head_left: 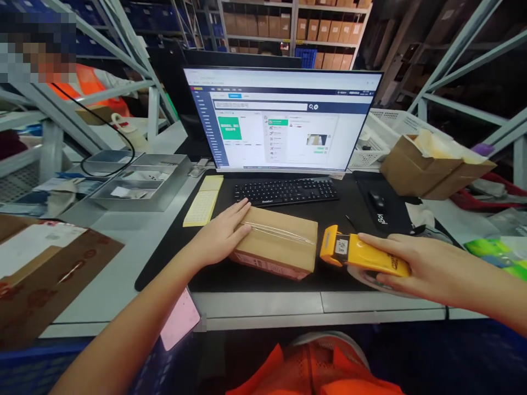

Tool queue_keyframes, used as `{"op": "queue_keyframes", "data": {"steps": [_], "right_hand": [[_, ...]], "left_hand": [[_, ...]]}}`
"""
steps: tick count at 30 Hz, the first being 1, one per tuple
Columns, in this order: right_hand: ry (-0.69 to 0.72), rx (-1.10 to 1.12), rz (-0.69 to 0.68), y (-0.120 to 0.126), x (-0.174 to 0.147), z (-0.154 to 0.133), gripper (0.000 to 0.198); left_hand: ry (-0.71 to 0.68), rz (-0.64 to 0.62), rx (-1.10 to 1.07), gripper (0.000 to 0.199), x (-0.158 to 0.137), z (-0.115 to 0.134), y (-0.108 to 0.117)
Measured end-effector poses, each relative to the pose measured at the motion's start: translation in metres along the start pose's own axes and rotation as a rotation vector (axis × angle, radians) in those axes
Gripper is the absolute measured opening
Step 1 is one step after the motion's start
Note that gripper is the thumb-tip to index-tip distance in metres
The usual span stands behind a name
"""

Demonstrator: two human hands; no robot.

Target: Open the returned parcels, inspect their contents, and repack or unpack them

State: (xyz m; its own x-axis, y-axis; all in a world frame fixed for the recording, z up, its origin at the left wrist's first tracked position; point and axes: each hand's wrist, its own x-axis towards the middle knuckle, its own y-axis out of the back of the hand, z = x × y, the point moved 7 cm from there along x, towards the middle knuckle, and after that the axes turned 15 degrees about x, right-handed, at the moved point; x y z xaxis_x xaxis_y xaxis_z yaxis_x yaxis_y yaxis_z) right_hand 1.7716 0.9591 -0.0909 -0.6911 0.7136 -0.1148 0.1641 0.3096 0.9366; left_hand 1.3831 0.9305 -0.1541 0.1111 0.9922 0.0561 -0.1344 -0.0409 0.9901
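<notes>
A small brown cardboard box (280, 236) lies on the black desk mat, with clear tape running along its top. My left hand (224, 233) holds the box by its left end, thumb on the top and fingers along the far left corner. To the right, my right hand (415, 266) is wrapped round a yellow tape dispenser (370, 255). Part of a clear tape roll shows beneath it. The dispenser's head points left at the box's right end, with a small gap between them.
Behind the box are a black keyboard (286, 191) and a monitor (284, 120). A mouse (376, 202) lies right, below an open carton (432, 164). Left are yellow label sheets (203, 200), a grey tray (142, 184) and a larger carton (53, 274). A pink phone (181, 320) lies at the front edge.
</notes>
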Motion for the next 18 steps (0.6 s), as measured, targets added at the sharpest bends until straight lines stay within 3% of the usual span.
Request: {"op": "queue_keyframes", "data": {"steps": [4, 8, 11, 14, 18], "right_hand": [[-0.012, -0.1, -0.029, 0.011, 0.025, -0.031, 0.061], [0.054, -0.004, -0.07, 0.03, 0.073, -0.029, 0.052], [0.074, 0.192, 0.113, 0.04, 0.114, 0.0, 0.034], [-0.059, 0.325, 0.381, 0.04, 0.142, 0.032, 0.022], [-0.142, 0.417, 0.538, 0.006, 0.145, 0.015, 0.027]], "left_hand": [[-0.018, 0.002, 0.053, 0.079, 0.003, 0.002, -0.002], [-0.026, -0.012, 0.103, 0.081, 0.005, 0.004, -0.004], [-0.028, -0.01, 0.111, 0.081, 0.006, 0.004, -0.004], [-0.036, 0.009, 0.122, 0.08, 0.009, 0.002, -0.004], [-0.073, 0.027, 0.15, 0.078, 0.016, 0.001, -0.006]]}}
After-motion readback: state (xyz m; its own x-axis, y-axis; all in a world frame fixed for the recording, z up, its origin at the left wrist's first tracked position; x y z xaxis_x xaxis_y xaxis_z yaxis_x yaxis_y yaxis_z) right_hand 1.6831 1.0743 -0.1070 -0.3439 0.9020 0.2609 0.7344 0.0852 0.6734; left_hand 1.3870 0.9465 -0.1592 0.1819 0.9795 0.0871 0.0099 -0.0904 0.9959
